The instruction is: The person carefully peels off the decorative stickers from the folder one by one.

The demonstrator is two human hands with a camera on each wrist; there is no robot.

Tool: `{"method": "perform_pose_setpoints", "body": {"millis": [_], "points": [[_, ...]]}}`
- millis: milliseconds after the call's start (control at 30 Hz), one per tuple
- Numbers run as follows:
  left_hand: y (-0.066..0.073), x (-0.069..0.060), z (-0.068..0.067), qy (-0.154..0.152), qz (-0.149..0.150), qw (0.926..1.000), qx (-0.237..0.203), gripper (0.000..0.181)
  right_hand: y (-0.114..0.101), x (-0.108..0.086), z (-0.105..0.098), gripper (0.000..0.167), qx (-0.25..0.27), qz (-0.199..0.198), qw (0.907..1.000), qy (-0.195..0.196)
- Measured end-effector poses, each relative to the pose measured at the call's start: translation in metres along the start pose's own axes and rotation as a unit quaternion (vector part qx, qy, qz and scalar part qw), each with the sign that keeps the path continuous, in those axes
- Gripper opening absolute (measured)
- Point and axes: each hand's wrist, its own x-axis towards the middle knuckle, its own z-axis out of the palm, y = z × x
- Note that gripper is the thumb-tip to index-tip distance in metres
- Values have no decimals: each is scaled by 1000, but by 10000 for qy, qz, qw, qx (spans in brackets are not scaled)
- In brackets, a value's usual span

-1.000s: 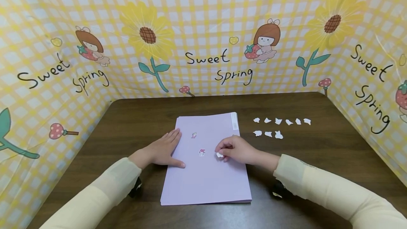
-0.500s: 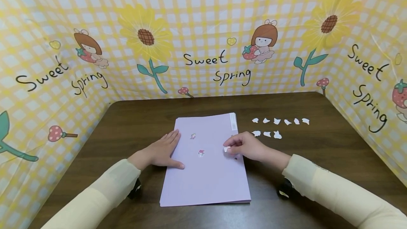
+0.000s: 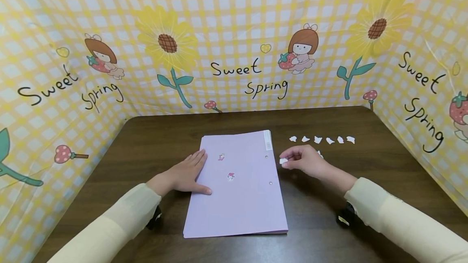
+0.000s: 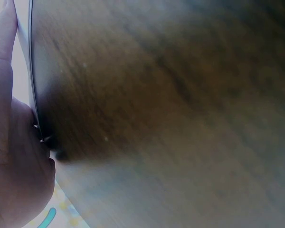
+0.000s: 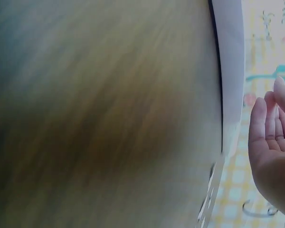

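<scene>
A lilac folder [image 3: 237, 214] lies on the table, with two small cartoon stickers, an upper one [image 3: 221, 157] and a lower one [image 3: 230, 177], on its cover. My left hand [image 3: 184, 175] rests on the folder's left edge, fingers stretched out and thumb on the cover. Just off the right edge, my right hand [image 3: 305, 161] pinches a small white paper piece [image 3: 283, 161] between thumb and fingers. In the right wrist view, that hand [image 5: 275, 152] shows at the right border, its fingertips partly cut off. The left wrist view catches only part of the left hand [image 4: 14, 156].
Several white cut-out pieces [image 3: 317, 139] lie in a row on the dark wooden table [image 3: 146, 129], right of the folder. Below them another white piece [image 3: 319, 154] peeks out behind the right hand. A yellow checked cloth [image 3: 234, 27] surrounds the table's back and sides.
My right hand has moved right from above the folder to past its edge, carrying the white paper piece. It now covers most of the lower row. The left hand has stayed put.
</scene>
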Motion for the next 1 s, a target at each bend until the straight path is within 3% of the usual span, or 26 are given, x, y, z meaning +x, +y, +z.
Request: {"method": "perform_pose_setpoints", "body": {"millis": [633, 1000], "points": [[0, 0, 0, 39, 18, 10000, -21, 126, 35, -23, -74, 33, -384, 173, 9936, 1046], [-1, 1, 0, 4, -6, 10000, -3, 126, 50, -32, -102, 31, -1218, 453, 9836, 1249]]}}
